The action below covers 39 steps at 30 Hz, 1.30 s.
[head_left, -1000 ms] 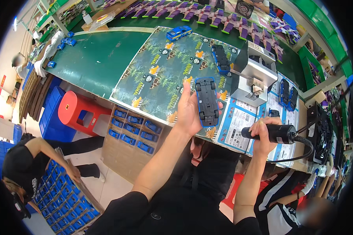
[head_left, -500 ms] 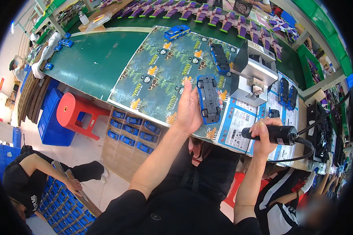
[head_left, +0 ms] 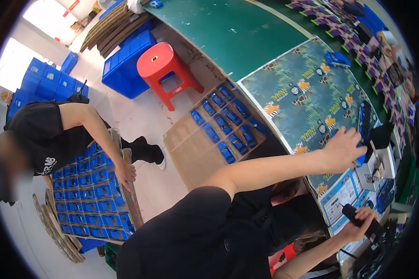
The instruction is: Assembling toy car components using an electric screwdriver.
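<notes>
My left hand point(head_left: 342, 149) reaches over the patterned sheet point(head_left: 284, 93), fingers curled over a blue toy car point(head_left: 360, 161). The hand covers most of that car; blue shows at its edges. In my right hand point(head_left: 362, 225) is a black electric screwdriver point(head_left: 352, 214), its thin bit pointing up and left over printed blue-and-white card point(head_left: 338, 193). An overturned toy car point(head_left: 363, 116) with a dark underside lies beyond my left hand. Another blue toy car point(head_left: 337, 59) stands at the sheet's far side. More toy cars point(head_left: 385, 196) lie beyond the screwdriver.
A white box-like holder point(head_left: 376, 168) stands right of my left hand. Beside the bench sit a cardboard tray point(head_left: 181, 153) with several blue cars, a red stool point(head_left: 160, 58) and a blue bin point(head_left: 128, 63). A co-worker point(head_left: 56, 123) at left holds a full tray of blue cars.
The view has swung left and tilted. My left hand, earlier showing the overturned car's underside, now lies over the car near the white holder. The screwdriver stays in my right hand.
</notes>
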Each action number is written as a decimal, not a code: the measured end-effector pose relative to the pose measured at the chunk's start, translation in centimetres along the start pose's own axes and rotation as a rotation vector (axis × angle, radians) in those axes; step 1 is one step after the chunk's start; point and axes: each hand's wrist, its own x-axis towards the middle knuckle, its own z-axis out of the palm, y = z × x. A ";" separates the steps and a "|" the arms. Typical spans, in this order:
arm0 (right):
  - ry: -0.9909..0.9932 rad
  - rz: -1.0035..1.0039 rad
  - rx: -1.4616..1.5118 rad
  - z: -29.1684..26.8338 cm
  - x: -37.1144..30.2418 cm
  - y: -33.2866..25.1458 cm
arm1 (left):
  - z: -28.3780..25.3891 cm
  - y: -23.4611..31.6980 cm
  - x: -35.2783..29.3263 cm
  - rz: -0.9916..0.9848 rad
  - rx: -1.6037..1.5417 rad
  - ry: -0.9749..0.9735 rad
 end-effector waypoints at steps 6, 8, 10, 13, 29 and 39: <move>0.078 0.033 -0.038 0.7 0.0 0.2 | 0.0 -1.9 -2.7 0.157 0.369 -0.313; 0.052 0.031 -0.040 0.2 0.0 0.1 | -1.3 -0.9 -3.2 0.151 0.459 -0.215; 0.051 0.043 -0.068 0.7 0.4 -0.2 | -1.0 -0.7 -4.1 0.106 0.496 -0.124; 0.138 0.137 -0.030 0.7 0.9 -0.2 | -1.5 -1.3 -4.3 0.099 0.454 -0.099; 0.143 -0.003 -0.050 2.0 -0.3 -1.1 | -25.5 -22.0 -1.1 -0.081 0.802 -0.329; 0.064 0.019 -0.061 2.1 0.4 -0.4 | -2.2 -24.3 17.7 -0.085 0.604 -0.150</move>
